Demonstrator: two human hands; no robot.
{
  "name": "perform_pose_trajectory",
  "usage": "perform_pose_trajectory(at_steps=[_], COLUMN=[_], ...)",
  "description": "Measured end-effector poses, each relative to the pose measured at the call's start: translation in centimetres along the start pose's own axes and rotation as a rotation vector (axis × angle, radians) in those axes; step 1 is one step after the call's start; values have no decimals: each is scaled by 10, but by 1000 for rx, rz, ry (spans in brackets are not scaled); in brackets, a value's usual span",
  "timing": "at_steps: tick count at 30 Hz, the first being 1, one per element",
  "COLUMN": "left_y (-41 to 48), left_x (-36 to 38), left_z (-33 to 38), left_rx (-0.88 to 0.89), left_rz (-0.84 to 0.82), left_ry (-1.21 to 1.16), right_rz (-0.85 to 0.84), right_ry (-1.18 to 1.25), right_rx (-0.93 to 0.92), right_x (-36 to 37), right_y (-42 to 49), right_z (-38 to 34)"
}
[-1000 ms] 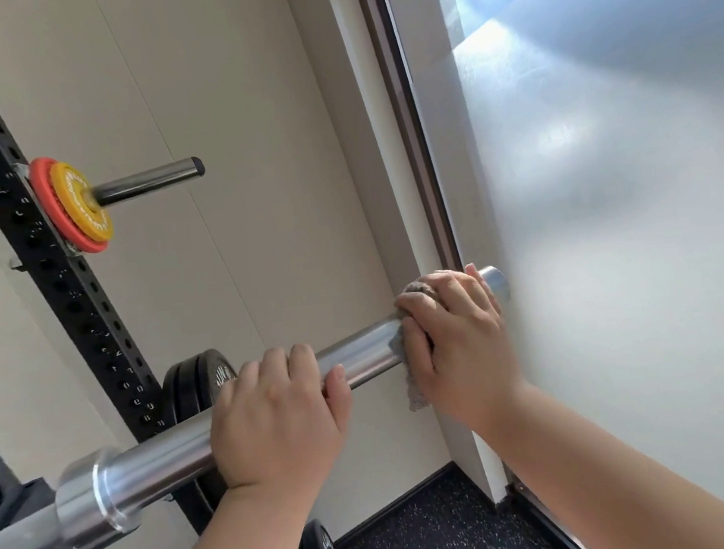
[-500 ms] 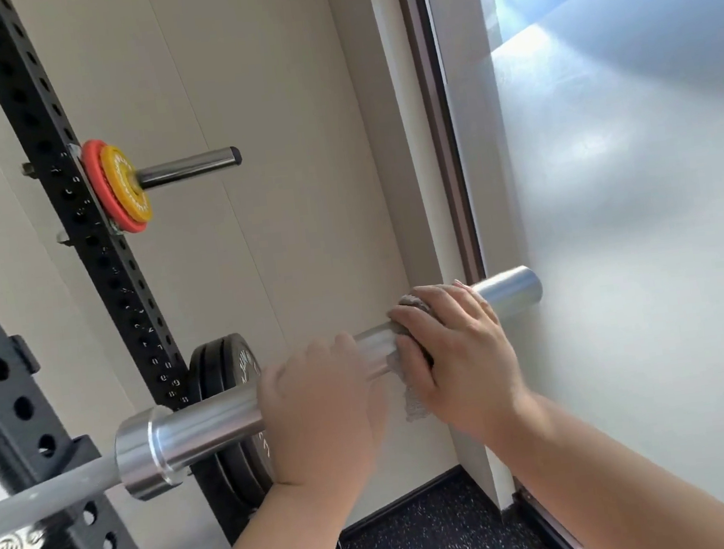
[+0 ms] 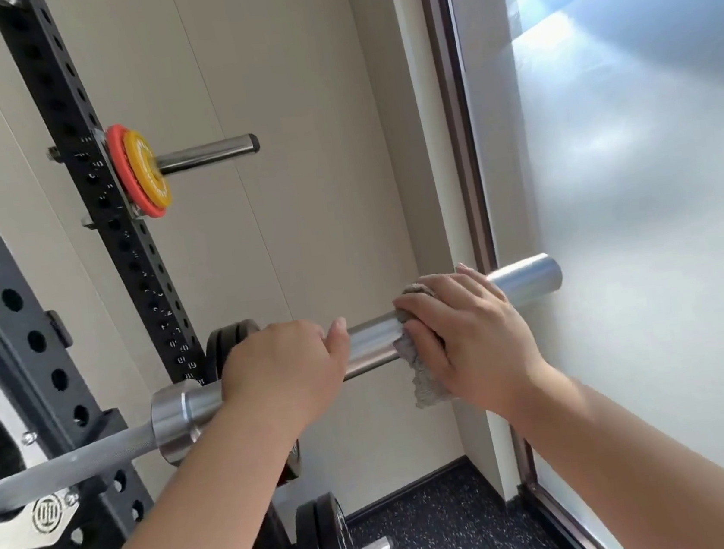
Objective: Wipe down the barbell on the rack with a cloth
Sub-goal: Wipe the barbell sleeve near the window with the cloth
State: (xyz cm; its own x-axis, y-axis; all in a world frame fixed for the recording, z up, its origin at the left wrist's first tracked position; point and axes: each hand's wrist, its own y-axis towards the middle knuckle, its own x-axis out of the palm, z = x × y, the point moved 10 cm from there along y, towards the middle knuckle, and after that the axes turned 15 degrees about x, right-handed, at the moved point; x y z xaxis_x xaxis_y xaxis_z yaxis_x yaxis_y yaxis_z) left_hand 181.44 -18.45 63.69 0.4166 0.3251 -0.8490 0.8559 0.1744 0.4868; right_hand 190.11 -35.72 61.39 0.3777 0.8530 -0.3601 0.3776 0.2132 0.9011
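A steel barbell (image 3: 370,341) lies across the black rack (image 3: 20,340), its bare sleeve pointing right toward the frosted glass. My left hand (image 3: 284,364) grips the sleeve just right of the collar (image 3: 178,417). My right hand (image 3: 471,334) wraps a grey cloth (image 3: 423,375) around the sleeve further right, fingers curled over the top. A loose corner of the cloth hangs below the bar. The sleeve's end (image 3: 527,278) sticks out bare beyond my right hand.
A red and a yellow plate (image 3: 138,171) sit on a storage peg (image 3: 206,152) on the rack upright. Black plates (image 3: 228,343) hang behind the bar and more (image 3: 323,545) lower down. A frosted glass panel (image 3: 641,242) stands close on the right. Speckled floor (image 3: 448,531) lies below.
My right hand and the cloth have slid left along the sleeve, baring more of its end. The view has shifted left and pulled back, showing more of the rack.
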Motion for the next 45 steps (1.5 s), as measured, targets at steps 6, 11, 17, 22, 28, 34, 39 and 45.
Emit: perform_pose_trajectory(at_steps=[6,11,17,22,28,34,39,45], left_y=[-7,-16,-21,-22,-26,-27,-19,-6], left_x=[-6,-6,-8,-6,-5,-5,-2,-4], left_z=[11,20,23,24,26,27,22,10], left_rx=[18,71,86,85,94,93,72,13], left_rz=[135,248,315,335,320,318,237,99], left_ry=[205,210,210,230,260,254,213,164], right_rz=[115,26,80,102,6,114,201,179], right_ry=[-119,40,-98,-106,-84,4,-34,21], right_rx=[438,82,321,441,122,422,269,284], right_x=[-19,6,-19,-13,-5,-25,-17,-34], right_y=[21,-1,26,20,16,28,3,24], right_z=[74,-14,80,71,50,114,82,119])
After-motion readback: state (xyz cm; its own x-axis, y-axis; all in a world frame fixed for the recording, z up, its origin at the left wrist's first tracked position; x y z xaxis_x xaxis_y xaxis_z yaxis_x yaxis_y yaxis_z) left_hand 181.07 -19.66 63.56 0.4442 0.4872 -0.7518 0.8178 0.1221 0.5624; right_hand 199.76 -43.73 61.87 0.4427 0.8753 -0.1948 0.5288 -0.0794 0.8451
